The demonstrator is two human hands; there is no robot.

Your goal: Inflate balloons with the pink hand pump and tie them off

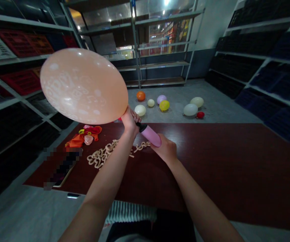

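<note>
A large inflated peach balloon [84,87] with white print fills the upper left, its neck end at my left hand [130,120]. The fingers of that hand are closed round the neck, where the black end of a pink hand pump [150,135] meets it. My right hand [166,148] is wrapped round the lower end of the pink pump, above the dark red table. The balloon's neck and the pump's tip are hidden by my left fingers.
Limp balloons [84,136], a heap of beige curled strips [102,156] and a phone [65,169] lie on the table [223,161]. Inflated balloons, one orange [141,96], rest on the floor beyond. Shelves [162,64] stand behind and at both sides.
</note>
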